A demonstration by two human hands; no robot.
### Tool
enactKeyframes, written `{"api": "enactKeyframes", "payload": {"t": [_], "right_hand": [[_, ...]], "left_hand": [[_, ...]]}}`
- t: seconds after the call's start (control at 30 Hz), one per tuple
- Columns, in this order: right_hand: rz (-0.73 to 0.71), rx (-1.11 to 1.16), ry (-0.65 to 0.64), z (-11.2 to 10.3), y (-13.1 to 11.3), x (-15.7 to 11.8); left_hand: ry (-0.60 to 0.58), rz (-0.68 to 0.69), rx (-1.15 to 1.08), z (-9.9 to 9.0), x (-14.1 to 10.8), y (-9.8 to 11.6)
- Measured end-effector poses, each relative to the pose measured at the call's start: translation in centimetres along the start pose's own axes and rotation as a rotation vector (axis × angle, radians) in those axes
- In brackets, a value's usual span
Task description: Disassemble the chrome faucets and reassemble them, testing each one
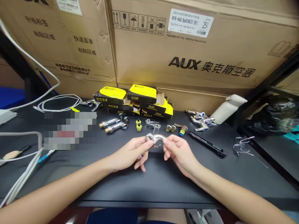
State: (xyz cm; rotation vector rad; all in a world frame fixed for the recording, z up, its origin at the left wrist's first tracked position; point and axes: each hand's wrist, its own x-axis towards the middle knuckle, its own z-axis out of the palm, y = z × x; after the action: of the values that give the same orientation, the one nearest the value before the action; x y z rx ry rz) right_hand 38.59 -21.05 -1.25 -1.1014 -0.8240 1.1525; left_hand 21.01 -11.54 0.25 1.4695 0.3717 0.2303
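Carton (144, 59) reads "AUX"; its white label (190, 22), "KFR-46G/BpR3AES1(B1)".

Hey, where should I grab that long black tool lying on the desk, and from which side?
Probably around the middle of the long black tool, from above and the near side: it lies flat and slim, with silver taps behind it.

Bare hands (133, 152), bare forearms (88, 175), dark blue clothing (112, 217) below

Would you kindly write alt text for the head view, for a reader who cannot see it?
A person's left hand and right hand hold a curved chrome fitting over a black table. Beyond it are loose metal parts, yellow-and-black boxes and a white bottle, with large cardboard boxes behind.
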Motion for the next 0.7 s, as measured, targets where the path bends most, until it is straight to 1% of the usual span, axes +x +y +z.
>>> {"api": "enactKeyframes", "payload": {"t": [0.07, 0.1, 0.13, 0.17, 0.23, 0.27, 0.3, 0.33, 0.37, 0.5, 0.53, 0.57, 0.67, 0.7], "right_hand": [[-0.192, -0.166, 0.109, -0.2, 0.0, 0.1], [-0.215, -0.186, 0.115, -0.2, -0.1, 0.1], [-0.161, -0.156, 0.072, -0.4, -0.3, 0.2], [-0.037, -0.085, -0.007, -0.5, -0.5, 0.4], [0.271, 0.112, -0.177, -0.6, -0.9, 0.6], [0.385, 0.197, -0.219, -0.7, -1.1, 0.7], [0.448, 0.256, -0.222, -0.8, -1.1, 0.8], [0.456, 0.281, -0.198, -0.8, -1.1, 0.8], [0.421, 0.271, -0.167, -0.8, -1.1, 0.8], [0.086, 0.024, -0.069, -0.8, -1.0, 0.7], [0.065, 0.000, -0.060, -0.9, -1.0, 0.8], [0.094, 0.012, -0.063, -1.0, -1.0, 1.0], [0.280, 0.129, -0.102, -1.4, -0.8, 1.5], [0.301, 0.153, -0.105, -1.6, -0.7, 1.6]], "left_hand": [[-0.021, -0.016, -0.059, 0.0, 0.2, -0.1], [-0.018, -0.009, -0.073, -0.1, 0.3, -0.1], [-0.007, 0.007, -0.072, -0.2, 0.3, -0.2], [0.011, 0.028, -0.052, -0.2, 0.2, -0.2], [0.055, 0.071, 0.028, -0.5, 0.1, -0.4], [0.078, 0.085, 0.077, -0.6, 0.1, -0.4], [0.096, 0.094, 0.121, -0.6, 0.0, -0.5], [0.109, 0.099, 0.153, -0.7, 0.0, -0.6], [0.116, 0.101, 0.172, -0.7, 0.0, -0.6], [0.098, 0.092, 0.160, -0.6, 0.1, -0.5], [0.095, 0.090, 0.155, -0.6, 0.1, -0.5], [0.093, 0.088, 0.155, -0.6, 0.1, -0.5], [0.103, 0.080, 0.175, -0.6, 0.1, -0.5], [0.108, 0.076, 0.183, -0.6, 0.0, -0.5]]}}
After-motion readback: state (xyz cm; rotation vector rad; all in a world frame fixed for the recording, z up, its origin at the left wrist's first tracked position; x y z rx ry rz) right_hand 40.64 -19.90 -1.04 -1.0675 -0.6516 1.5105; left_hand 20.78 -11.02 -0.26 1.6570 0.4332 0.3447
